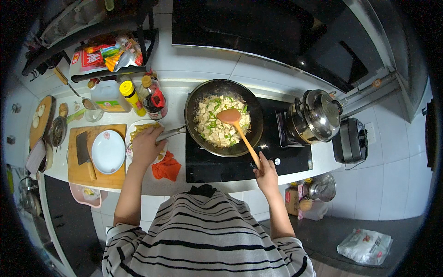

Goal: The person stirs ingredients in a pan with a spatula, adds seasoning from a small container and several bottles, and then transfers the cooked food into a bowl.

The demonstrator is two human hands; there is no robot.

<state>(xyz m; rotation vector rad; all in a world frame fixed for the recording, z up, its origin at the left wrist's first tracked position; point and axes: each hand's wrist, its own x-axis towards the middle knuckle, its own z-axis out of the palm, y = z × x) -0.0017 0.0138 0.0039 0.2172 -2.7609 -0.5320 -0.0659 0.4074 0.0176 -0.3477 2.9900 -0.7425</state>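
Note:
A dark wok (195, 142) sits on the black cooktop (221, 171) with diced tofu and green pepper pieces (213, 126) inside. My left hand (146, 143) grips the end of its metal handle (174, 132), above a plate of yellowish food (147, 126) that the hand partly hides. In my right hand (267, 176) is the shaft of a spatula (247, 140). Its orange-brown head (228, 116) rests over the tofu, face up. An orange cloth (166, 167) lies crumpled on the counter, just right of my left forearm.
On a wooden cutting board (76, 175) lie a cleaver (82, 148) and a white plate (108, 151). Bottles, including a yellow-capped one (132, 98), stand along the wall. A lidded steel pot (320, 116) occupies the cooktop's right side. The range hood (277, 38) overhangs the back.

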